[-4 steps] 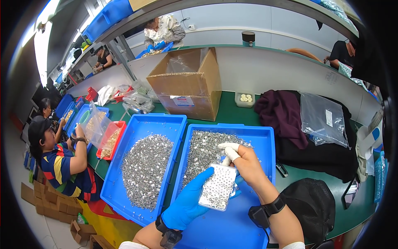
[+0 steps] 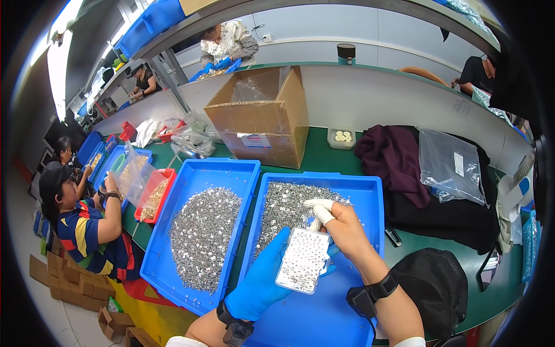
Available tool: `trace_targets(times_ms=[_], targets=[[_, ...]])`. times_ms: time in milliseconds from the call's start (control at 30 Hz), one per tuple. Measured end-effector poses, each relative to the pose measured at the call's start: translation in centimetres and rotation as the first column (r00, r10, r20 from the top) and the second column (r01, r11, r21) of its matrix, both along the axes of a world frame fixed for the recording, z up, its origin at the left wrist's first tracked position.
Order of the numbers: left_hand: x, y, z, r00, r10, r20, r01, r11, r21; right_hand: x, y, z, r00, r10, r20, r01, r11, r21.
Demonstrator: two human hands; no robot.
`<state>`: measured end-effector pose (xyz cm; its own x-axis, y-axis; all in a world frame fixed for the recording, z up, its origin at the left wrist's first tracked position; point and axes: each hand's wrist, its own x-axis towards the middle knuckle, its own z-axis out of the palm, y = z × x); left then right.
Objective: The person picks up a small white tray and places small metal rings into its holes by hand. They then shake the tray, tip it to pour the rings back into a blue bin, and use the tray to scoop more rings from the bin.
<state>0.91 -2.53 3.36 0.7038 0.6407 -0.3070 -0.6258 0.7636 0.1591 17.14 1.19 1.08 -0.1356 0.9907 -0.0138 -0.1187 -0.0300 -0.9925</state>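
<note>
Head view: gloved left hand (image 2: 263, 277) cupping small perforated tray (image 2: 303, 259) from below; right hand (image 2: 341, 226) pinching its top edge w/ taped fingertips (image 2: 319, 209), hovering over right blue bin (image 2: 370, 191), bare bin floor below.

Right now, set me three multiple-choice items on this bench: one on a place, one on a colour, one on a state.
1. Where is the small clear grid tray?
A. Over the right blue bin
B. Inside the cardboard box
C. On the dark cloth

2. What colour is the glove on the left hand?
A. Yellow
B. Blue
C. Black

3. How is the cardboard box?
A. Taped shut
B. Crushed flat
C. Open at the top

Answers:
1. A: both hands hold the grid tray above the right blue bin, near its heap of small silvery parts.
2. B: the left hand wears a blue glove, while the right hand is bare apart from white fingertip covers.
3. C: its flaps stand up and a plastic liner shows inside.
</note>
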Motion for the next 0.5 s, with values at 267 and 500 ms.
trace_targets(times_ms=[267,500], targets=[[-0.12,0.11,-0.11,0.991,-0.004,0.133,0.022,0.991,-0.135,-0.01,0.03,-0.02,1.0,0.008,-0.013,-0.008,1.0,-0.003],[-0.11,0.01,0.06,0.994,0.009,0.113,0.009,0.988,-0.156,-0.02,0.09,-0.11,1.0,0.013,-0.018,-0.013,1.0,-0.022]])
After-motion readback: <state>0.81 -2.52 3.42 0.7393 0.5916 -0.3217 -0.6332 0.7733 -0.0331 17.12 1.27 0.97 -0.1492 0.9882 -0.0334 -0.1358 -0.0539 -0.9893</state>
